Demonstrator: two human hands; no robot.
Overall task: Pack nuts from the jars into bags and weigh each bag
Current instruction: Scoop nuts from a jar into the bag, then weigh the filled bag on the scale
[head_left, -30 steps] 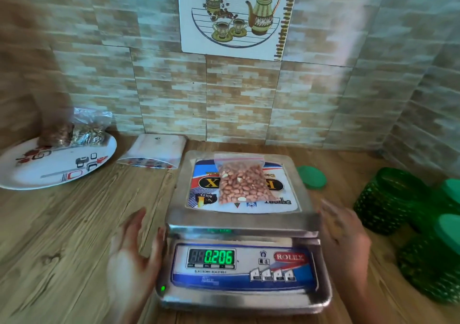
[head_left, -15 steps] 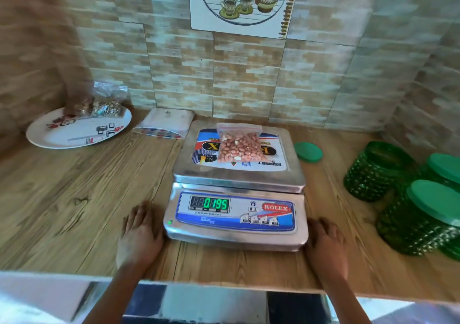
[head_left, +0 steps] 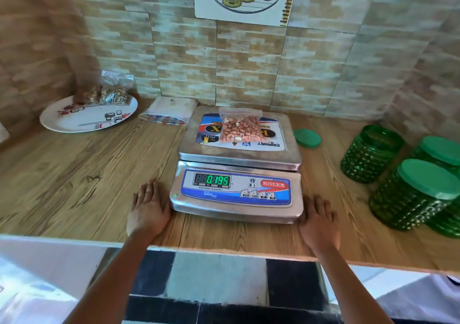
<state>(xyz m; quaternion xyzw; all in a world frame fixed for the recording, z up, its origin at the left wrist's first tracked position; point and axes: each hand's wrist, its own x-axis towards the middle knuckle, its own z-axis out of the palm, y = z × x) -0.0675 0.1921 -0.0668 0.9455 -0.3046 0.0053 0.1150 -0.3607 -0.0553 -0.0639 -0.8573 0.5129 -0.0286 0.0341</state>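
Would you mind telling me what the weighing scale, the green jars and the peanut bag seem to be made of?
Silver weighing scale: likely stainless steel, polished; its edges reflect light. Green studded jars: translucent plastic or glass, unclear which; light glints through the bumps. Clear bag of peanuts: thin glossy plastic film; nuts show through.

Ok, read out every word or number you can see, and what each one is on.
"0.195": display of the scale.
"ROLEX": red badge on the scale front.
"ELECTRONIC SCALE NO 1": print under the display.
"X": upside-down platform sticker; its other words are blurred.
Button labels: too small to read.
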